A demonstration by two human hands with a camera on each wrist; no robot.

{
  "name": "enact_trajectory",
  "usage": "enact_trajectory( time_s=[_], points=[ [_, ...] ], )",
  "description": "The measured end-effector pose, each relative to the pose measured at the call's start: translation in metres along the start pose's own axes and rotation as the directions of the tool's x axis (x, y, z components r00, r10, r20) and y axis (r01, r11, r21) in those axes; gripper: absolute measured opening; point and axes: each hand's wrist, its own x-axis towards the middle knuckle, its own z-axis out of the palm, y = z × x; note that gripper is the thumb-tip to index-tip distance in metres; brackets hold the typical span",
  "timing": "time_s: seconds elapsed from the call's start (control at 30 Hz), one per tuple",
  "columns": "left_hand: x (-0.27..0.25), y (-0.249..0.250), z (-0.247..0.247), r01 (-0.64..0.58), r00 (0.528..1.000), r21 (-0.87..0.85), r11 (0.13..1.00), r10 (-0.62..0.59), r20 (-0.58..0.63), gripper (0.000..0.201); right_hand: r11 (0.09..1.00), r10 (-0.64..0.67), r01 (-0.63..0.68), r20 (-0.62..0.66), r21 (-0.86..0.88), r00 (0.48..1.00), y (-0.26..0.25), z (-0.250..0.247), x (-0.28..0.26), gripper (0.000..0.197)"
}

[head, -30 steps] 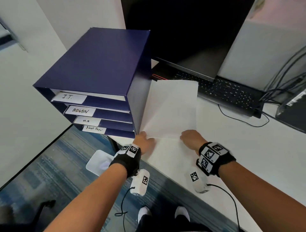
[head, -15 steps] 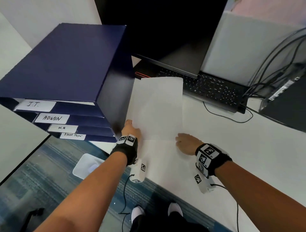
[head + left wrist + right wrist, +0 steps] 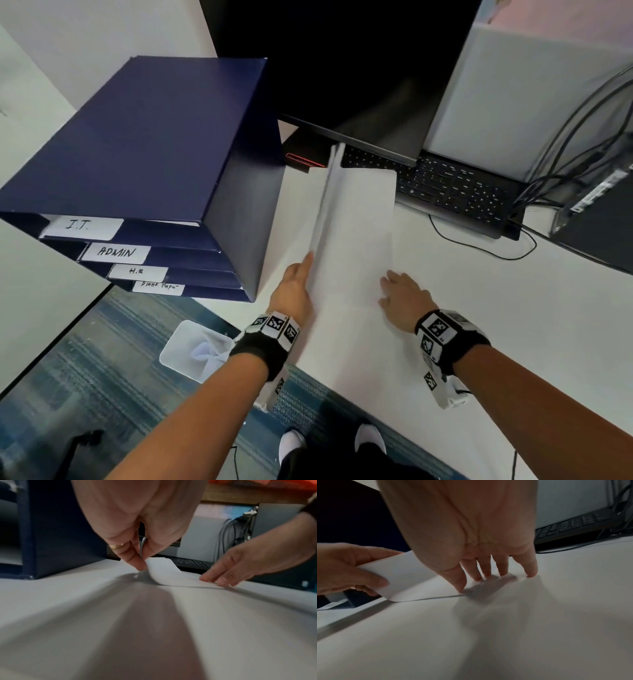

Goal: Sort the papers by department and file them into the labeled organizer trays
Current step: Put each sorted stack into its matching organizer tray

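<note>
Left hand [image 3: 295, 291] pinching lifted sheet [image 3: 327, 202]

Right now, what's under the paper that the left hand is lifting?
Under the lifted sheet, which the left hand pinches, lie more white papers, held flat by the right hand's fingertips. Any writing on them, and what lies beneath, is covered.

Head view looks steeply down; both wrist views skim the desk [image 3: 513, 308], sharing the paper [image 3: 356, 219].
</note>
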Motion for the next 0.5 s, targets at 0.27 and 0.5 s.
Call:
enact_trajectory(
  time_s=[0.27, 0.5],
  points=[
    [0.027, -0.002, -0.013, 0.367, 0.927, 0.095, 0.925, -0.372, 0.039, 0.056, 1.000, 0.000, 0.001, -0.108, 0.001, 0.994, 0.013, 0.004, 0.000, 0.031],
    [0.045, 0.006, -0.015, 0.491, 0.867, -0.044, 0.870, -0.483, 0.125, 0.057, 0.982, 0.086, -0.073, -0.069, 0.174, 0.994, 0.021, 0.007, 0.010, 0.030]
  ],
)
